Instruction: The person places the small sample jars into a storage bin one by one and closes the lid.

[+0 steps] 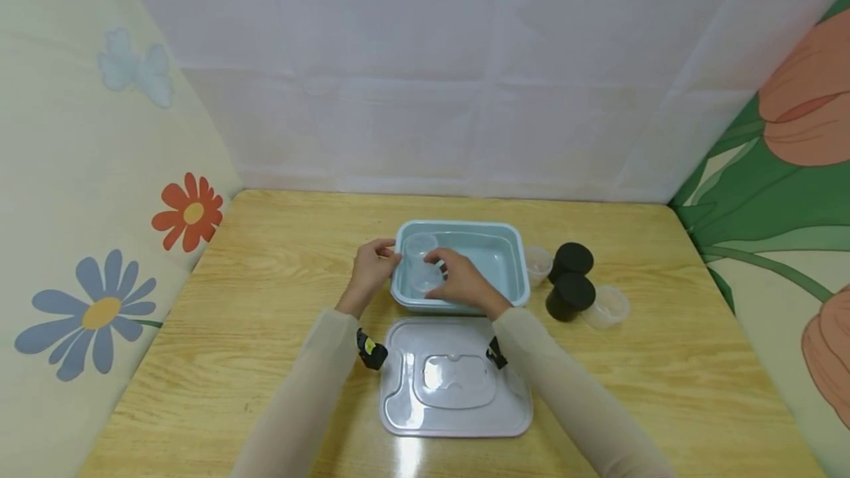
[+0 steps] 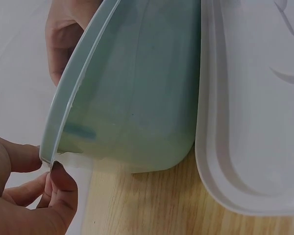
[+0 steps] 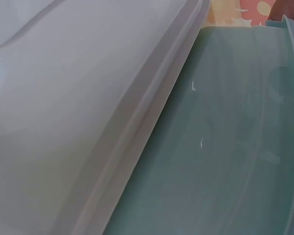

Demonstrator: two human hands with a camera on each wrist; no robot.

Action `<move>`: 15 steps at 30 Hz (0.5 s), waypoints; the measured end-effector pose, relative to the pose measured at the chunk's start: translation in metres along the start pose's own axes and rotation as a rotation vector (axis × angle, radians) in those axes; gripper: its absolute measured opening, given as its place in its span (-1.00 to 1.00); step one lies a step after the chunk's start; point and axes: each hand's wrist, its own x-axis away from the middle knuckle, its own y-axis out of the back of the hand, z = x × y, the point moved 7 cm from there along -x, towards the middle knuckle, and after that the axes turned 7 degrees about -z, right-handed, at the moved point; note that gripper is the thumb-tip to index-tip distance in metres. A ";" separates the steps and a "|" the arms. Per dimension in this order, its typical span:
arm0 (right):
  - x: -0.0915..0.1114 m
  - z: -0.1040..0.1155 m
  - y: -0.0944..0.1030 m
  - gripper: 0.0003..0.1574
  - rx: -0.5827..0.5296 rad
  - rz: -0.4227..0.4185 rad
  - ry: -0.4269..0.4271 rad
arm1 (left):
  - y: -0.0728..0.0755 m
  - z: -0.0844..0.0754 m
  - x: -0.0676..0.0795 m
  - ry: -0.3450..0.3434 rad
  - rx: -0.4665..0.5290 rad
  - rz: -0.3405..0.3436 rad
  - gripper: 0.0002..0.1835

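Note:
A light blue plastic box (image 1: 488, 260) stands on the table, with two clear plastic cups inside at its left end. My left hand (image 1: 373, 265) is at the box's left side; in the left wrist view its thumb and finger (image 2: 63, 182) pinch the rim (image 2: 63, 105). Reaching in from the right, my right hand (image 1: 463, 280) curls its fingers round the nearer clear cup (image 1: 425, 282). The farther clear cup (image 1: 420, 243) sits just behind that one. The right wrist view shows the box's outer wall (image 3: 220, 127), and the held cup is hidden there.
A whitish lid (image 1: 458, 419) lies flat in front of the box, under my forearms. Right of the box stand two black cups (image 1: 571, 297) and two more clear cups, one (image 1: 536, 265) close to the box and another (image 1: 609, 307) farther right.

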 end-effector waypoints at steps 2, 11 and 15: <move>0.000 0.000 -0.001 -0.27 -0.003 0.004 -0.001 | 0.000 0.000 0.001 0.007 0.002 0.004 -0.59; -0.002 -0.002 -0.002 -0.26 -0.024 0.014 0.004 | 0.000 -0.001 0.002 0.006 0.011 0.010 -0.59; -0.001 -0.001 -0.003 -0.26 -0.031 0.026 0.000 | 0.000 0.000 0.002 0.009 0.013 0.014 -0.59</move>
